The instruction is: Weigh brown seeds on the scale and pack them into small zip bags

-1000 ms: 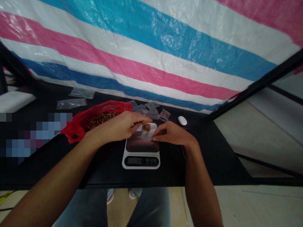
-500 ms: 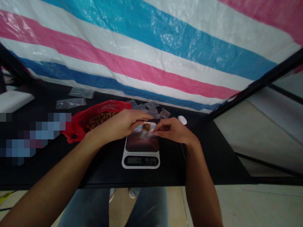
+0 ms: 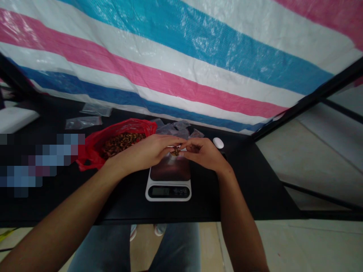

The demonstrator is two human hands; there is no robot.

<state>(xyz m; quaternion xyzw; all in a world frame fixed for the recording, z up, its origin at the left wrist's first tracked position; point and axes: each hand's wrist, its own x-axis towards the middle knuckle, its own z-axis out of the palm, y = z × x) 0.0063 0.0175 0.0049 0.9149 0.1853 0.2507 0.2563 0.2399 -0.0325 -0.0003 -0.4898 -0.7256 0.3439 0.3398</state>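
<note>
A small cup (image 3: 172,157) heaped with small brown pieces (image 3: 176,152) stands on the plate of a white kitchen scale (image 3: 170,172). My left hand (image 3: 151,150) reaches in from the left, fingers stretched over the far side of the cup and thumb at its near left. From the right, my right hand (image 3: 204,153) has its thumb and fingertips closed together at the heap. Whatever they pinch is too small to make out. Both hands' fingertips nearly meet above the cup and partly hide it. The scale's display (image 3: 160,192) is too dim to read.
Left of the scale lies an open red plastic bag (image 3: 95,149) full of brown pieces (image 3: 124,142). Clear zip bags (image 3: 172,130) lie behind, with more clear bags (image 3: 83,122) farther left. A white oval object (image 3: 218,142) sits at right. A striped tarp (image 3: 181,83) walls the back.
My right hand has moved left, bringing its fingertips onto the cup's contents. My left hand has shifted slightly right over the cup. The cup stays on the scale.
</note>
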